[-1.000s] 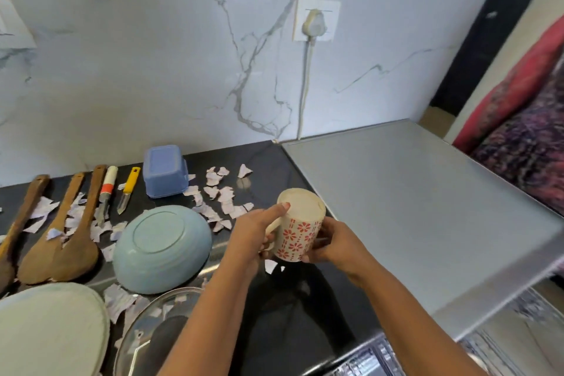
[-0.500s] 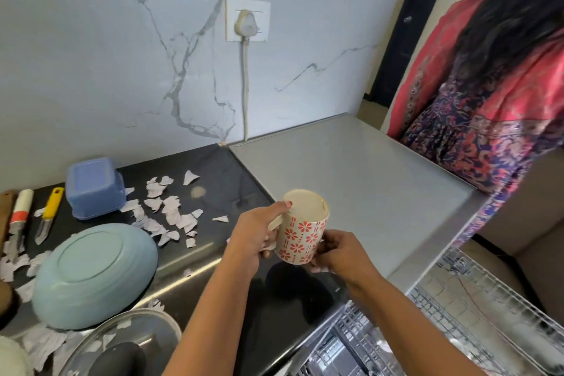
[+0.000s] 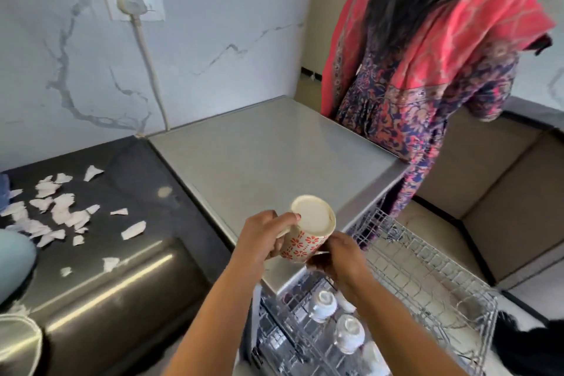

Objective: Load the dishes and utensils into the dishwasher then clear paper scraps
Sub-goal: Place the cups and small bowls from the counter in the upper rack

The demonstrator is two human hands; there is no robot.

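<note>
Cream ceramic mug with a red flower pattern [image 3: 306, 241] is being held in both hands just above the front corner of the grey metal dishwasher top [image 3: 274, 156]. It is tilting, with its flat base turned up toward the camera. The left hand [image 3: 262, 238] is curling its grip round the handle side of the mug. The right hand [image 3: 338, 259] is holding the lower, rim end from beneath.

Held base-up like this, the mug is probably being readied to go mouth-down into the pulled-out wire dishwasher rack [image 3: 427, 268], which is sitting below and to the right of the hands. Two white cups [image 3: 323, 305] are already standing upside down there.

Torn white paper scraps [image 3: 61, 210] are lying on the glossy black table [image 3: 137, 189] to the left, well apart from the mug and not yet cleared.

The mug's mouth is facing away, and the right fingertips are hiding under it. A pale blue bowl [image 3: 15, 259] is being cut off by the left edge. A person in a red and purple patterned dress [image 3: 427, 85] is standing beside the dishwasher's far side, only partly in view.
</note>
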